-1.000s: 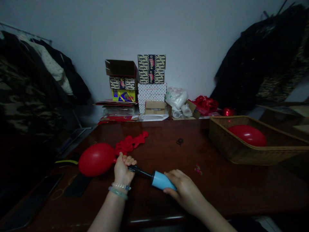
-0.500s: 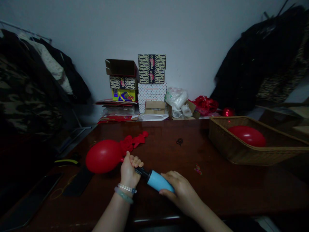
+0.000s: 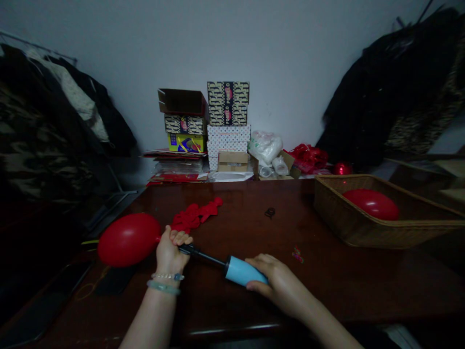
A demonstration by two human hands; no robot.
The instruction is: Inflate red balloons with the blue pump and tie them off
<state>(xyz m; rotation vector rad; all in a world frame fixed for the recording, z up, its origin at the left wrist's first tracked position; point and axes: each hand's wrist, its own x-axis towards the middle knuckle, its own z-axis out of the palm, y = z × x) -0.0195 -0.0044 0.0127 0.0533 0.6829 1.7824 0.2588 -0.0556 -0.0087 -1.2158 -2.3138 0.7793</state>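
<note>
The left hand (image 3: 170, 252) is closed in a firm fist around the neck of a red balloon (image 3: 128, 240), holding it on the black nozzle of a hand pump (image 3: 207, 258). The partly inflated balloon sticks out to the left of the fist, in the lower left of the frame, over a dark wooden table (image 3: 236, 303). The right hand (image 3: 276, 281) is curled over the pump's light blue barrel (image 3: 241, 270), fingers on top and thumb beneath, gripping it. 2 bracelets (image 3: 163, 287) circle the left wrist. Just above the fist lies a heap of uninflated red balloons (image 3: 192, 216). At the right, a wicker basket (image 3: 363, 235) holds 1 inflated red balloon (image 3: 370, 204). Stacked cardboard boxes (image 3: 228, 104) stand at upper center.
</note>
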